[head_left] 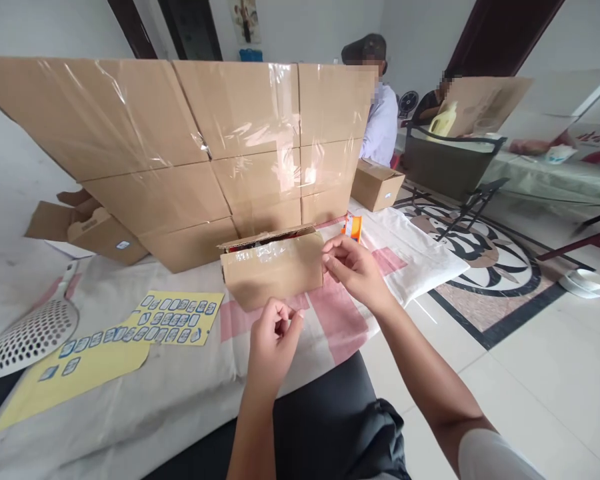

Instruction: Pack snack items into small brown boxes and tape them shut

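L hand [274,343]: half-curled, palm-side in, thumb a bit off the bent fingers; nothing visible in it, but can't tell re. a thin strip. R hand [353,272]: thumb & index nearly meeting in a pinch, other fingers bent behind; can't tell if anything thin is b/w the tips.

Main thing: small brown oblong cardboard box w/ clear tape along its upper front edge [275,272], on a white-and-pink cloth [337,327]. Lies straight ahead of L hand & just left of R hand. Long axis runs L–R across the front of both hands, R end angled slightly farther off. R hand is nearer: fingertips right at the box's R end, contact unclear; L hand sits short of the long front side, apart from it. Top flap slightly raised, w/ a dark gap & a bit of red showing under it.

Round about: tall wall of brown cardboard panels under shiny clear film [255,120] beyond the box; bright orange item [357,230] just past R hand; yellow sheet w/ rows of small blue-edged stickers [183,300] left of L hand; white perforated skimmer [35,337] farther left, same side.
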A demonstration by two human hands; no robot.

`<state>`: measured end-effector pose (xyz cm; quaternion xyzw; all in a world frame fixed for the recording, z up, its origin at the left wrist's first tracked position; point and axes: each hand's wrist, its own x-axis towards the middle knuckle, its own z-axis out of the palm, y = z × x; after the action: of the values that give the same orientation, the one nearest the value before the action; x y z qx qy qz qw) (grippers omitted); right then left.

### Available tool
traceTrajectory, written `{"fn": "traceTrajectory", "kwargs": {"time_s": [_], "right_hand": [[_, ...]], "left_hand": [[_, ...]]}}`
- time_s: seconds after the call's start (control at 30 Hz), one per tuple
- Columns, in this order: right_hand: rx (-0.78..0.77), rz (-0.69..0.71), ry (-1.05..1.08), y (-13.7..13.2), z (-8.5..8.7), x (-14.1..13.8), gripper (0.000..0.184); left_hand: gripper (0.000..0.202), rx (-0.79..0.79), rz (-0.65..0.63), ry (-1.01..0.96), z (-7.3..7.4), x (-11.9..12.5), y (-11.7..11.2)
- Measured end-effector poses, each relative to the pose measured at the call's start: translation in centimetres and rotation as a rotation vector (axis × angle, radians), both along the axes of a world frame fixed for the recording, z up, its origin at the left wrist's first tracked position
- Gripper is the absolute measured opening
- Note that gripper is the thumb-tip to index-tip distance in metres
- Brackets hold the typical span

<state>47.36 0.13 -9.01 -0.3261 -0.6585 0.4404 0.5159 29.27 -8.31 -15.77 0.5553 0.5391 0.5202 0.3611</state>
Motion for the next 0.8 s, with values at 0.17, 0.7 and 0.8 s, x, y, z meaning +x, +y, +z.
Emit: {"fn": "traceTrajectory", "kwargs": {"time_s": [0.17,0.7,0.8], "right_hand": [[-0.239,0.132,-0.283,-0.7,-0.9,0.7,0.045],[-0.281,0.231,0.184,-2.2,-4.0,-4.5,0.024],[-0.178,0.200,0.082,-1.1,-2.7,-4.6,0.026]], "left_hand": [[0.031,0.047,0.005,0.053,-0.1,-0.2,-0.6],[0.029,-0.010,0.002,0.110,0.0,-1.5,-0.9],[0.029,-0.022,0.001,-0.006,0.2,-1.2,-0.7]]}}
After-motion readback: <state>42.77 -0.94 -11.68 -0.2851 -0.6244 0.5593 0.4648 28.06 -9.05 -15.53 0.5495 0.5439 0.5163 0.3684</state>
